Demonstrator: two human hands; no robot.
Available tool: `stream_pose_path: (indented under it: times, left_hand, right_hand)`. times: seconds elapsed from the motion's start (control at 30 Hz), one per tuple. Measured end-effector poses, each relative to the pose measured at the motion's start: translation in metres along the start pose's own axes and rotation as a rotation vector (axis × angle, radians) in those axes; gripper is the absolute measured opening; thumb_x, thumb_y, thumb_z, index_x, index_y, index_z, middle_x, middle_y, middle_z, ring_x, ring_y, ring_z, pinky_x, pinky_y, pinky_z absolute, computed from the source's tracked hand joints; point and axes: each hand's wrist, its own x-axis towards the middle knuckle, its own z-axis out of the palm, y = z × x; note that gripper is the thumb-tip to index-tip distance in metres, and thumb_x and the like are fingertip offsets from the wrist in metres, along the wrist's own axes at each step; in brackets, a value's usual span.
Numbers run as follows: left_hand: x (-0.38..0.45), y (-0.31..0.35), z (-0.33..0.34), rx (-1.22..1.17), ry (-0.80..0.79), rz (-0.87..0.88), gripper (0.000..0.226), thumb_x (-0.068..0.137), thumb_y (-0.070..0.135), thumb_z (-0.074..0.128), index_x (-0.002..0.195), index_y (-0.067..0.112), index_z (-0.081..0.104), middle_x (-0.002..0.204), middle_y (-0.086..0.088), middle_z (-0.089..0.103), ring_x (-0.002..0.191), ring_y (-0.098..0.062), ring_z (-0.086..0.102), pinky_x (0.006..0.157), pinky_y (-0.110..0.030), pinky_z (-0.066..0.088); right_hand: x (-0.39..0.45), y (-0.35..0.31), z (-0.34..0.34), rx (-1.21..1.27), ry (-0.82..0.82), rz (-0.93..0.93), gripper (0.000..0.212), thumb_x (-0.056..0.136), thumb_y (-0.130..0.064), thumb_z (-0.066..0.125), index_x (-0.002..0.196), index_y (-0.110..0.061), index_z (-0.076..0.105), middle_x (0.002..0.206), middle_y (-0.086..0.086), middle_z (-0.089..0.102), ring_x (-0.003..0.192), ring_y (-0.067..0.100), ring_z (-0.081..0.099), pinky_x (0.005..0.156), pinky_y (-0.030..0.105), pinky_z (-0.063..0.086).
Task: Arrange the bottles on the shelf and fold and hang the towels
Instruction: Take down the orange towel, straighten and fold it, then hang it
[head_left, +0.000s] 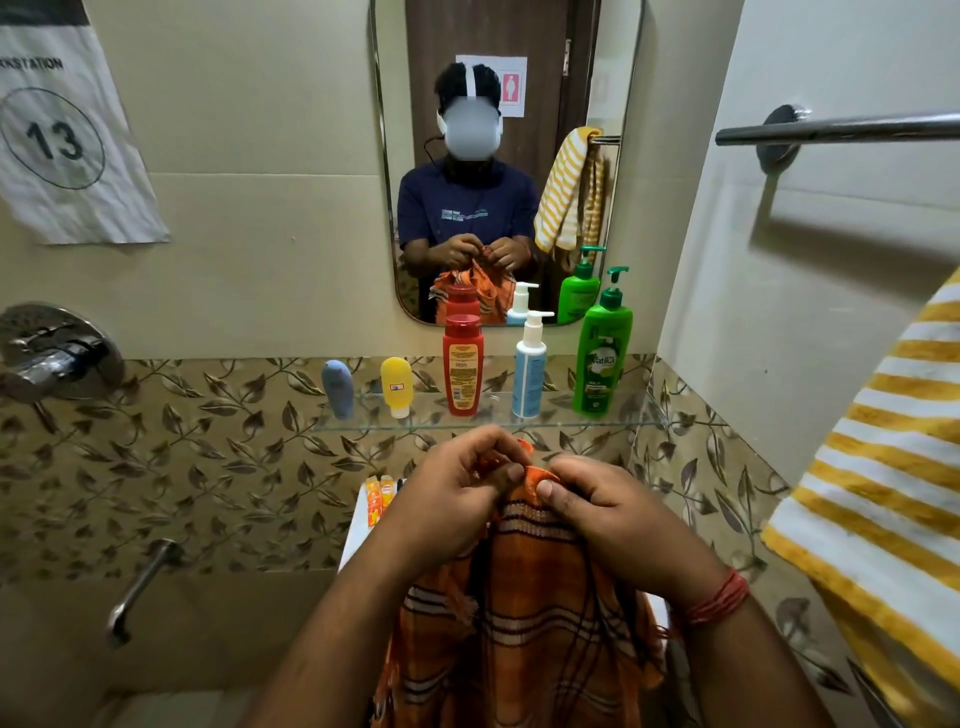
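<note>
Both hands up in front of chest, below the glass shelf (639, 422), busy w/ the orange checked towel (524, 613)

Left hand (457, 488) pinching top edge of towel between thumb and curled fingers, bit of orange cloth bunched inside the grip. Right hand (618, 519) pinching same edge just beside it, thumb on top of the fabric, other fingers curled under. Thumbs nearly touching, so both grips sit at almost one spot of the hem

Towel hanging straight down from the pinch, long axis vertical, rest of cloth falling between the forearms toward bottom of view; lower end out of frame. Looks like searching for corners before a fold; to spread it, hands probably need to slide apart along top edge, left going left and right going right

Steel towel bar (841, 129) up on the right wall, well apart from the hands, nearer to right hand. Yellow striped towel (883, 457) already hanging at right edge; its own bar not visible

Bottles seem arranged: grey tube (337, 387), yellow tube (397, 385), red bottle (463, 364), white pump bottle (531, 364), green pump bottle (602, 353) standing in a row on shelf, short to tall from left to right

Remaining, by judgement: fold orange towel, hang on bar
</note>
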Motion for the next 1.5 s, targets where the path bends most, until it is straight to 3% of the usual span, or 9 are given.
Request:
stream_pose_path:
  times: [0.43,0.63,0.77,0.9,1.0,1.13,1.23,1.33,1.5]
  left_hand:
    - [0.001,0.0,-0.006,-0.057,0.343,0.007,0.022,0.096,0.005,0.061,0.088,0.024,0.069,0.086,0.008,0.07,0.078,-0.01,0.069,0.069,-0.033,0.061]
    - [0.001,0.003,-0.02,-0.056,0.606,0.025,0.021,0.098,0.008,0.06,0.088,0.026,0.068,0.085,0.005,0.071,0.08,-0.004,0.067,0.067,-0.013,0.051]
    - [0.001,-0.006,-0.035,-0.04,0.734,-0.006,0.019,0.098,0.016,0.061,0.087,0.03,0.066,0.084,0.006,0.07,0.079,-0.008,0.067,0.068,-0.022,0.052]
    - [-0.002,-0.011,-0.038,-0.028,0.774,-0.043,0.02,0.099,0.016,0.06,0.088,0.031,0.065,0.087,0.004,0.07,0.08,-0.015,0.068,0.067,-0.03,0.055]
    - [-0.003,-0.013,-0.044,-0.025,0.817,-0.072,0.023,0.1,0.015,0.058,0.086,0.033,0.063,0.089,0.005,0.07,0.082,-0.014,0.068,0.069,-0.031,0.058]
    - [-0.001,-0.02,-0.046,0.018,0.842,-0.11,0.02,0.099,0.016,0.059,0.088,0.031,0.063,0.088,0.005,0.07,0.083,-0.016,0.068,0.074,-0.038,0.059]
    - [-0.001,-0.025,-0.042,0.064,0.846,-0.122,0.015,0.099,0.017,0.059,0.091,0.028,0.064,0.087,0.002,0.07,0.082,-0.017,0.068,0.071,-0.036,0.058]
    - [-0.001,-0.027,-0.042,0.075,0.832,-0.133,0.015,0.1,0.017,0.058,0.091,0.028,0.064,0.087,0.004,0.07,0.082,-0.015,0.068,0.071,-0.034,0.057]
    - [-0.003,-0.029,-0.042,0.081,0.819,-0.142,0.012,0.1,0.018,0.058,0.094,0.025,0.065,0.09,0.003,0.07,0.085,-0.016,0.067,0.073,-0.035,0.057]
  right_hand:
    - [-0.004,0.023,0.008,-0.161,-0.082,0.126,0.021,0.101,-0.019,0.05,0.111,-0.023,0.068,0.109,-0.006,0.063,0.103,0.007,0.055,0.092,0.025,0.046]
    - [-0.007,0.054,0.018,-0.251,-0.167,0.253,0.027,0.094,-0.007,0.052,0.093,-0.03,0.066,0.104,-0.001,0.061,0.089,0.011,0.056,0.068,0.012,0.042]
    - [-0.016,0.074,0.022,-0.221,-0.114,0.33,0.018,0.092,-0.013,0.057,0.085,-0.029,0.064,0.096,-0.002,0.062,0.088,0.015,0.06,0.078,0.033,0.052]
    - [-0.019,0.075,0.019,-0.202,-0.052,0.269,0.02,0.093,-0.03,0.062,0.074,-0.033,0.057,0.087,-0.005,0.056,0.081,0.01,0.056,0.076,0.035,0.048]
    - [-0.023,0.069,0.011,-0.152,0.054,0.19,0.016,0.094,-0.046,0.057,0.081,-0.038,0.059,0.09,-0.009,0.056,0.084,0.001,0.054,0.071,0.021,0.043]
    - [-0.026,0.061,0.0,-0.203,0.258,0.119,0.047,0.089,-0.074,0.035,0.085,-0.035,0.06,0.097,-0.015,0.051,0.089,-0.001,0.053,0.07,0.023,0.046]
    - [-0.025,0.055,-0.009,-0.425,0.356,0.093,0.035,0.098,-0.054,0.042,0.091,-0.028,0.065,0.097,-0.013,0.047,0.09,0.007,0.052,0.068,0.028,0.047]
    - [-0.024,0.048,-0.018,-0.669,0.253,0.109,0.018,0.095,-0.041,0.057,0.094,-0.028,0.069,0.096,-0.012,0.043,0.093,0.011,0.046,0.066,0.027,0.042]
    - [-0.031,0.039,-0.024,-0.591,0.284,0.042,0.014,0.087,-0.037,0.071,0.078,-0.028,0.066,0.084,-0.015,0.051,0.073,0.004,0.049,0.053,0.02,0.036]
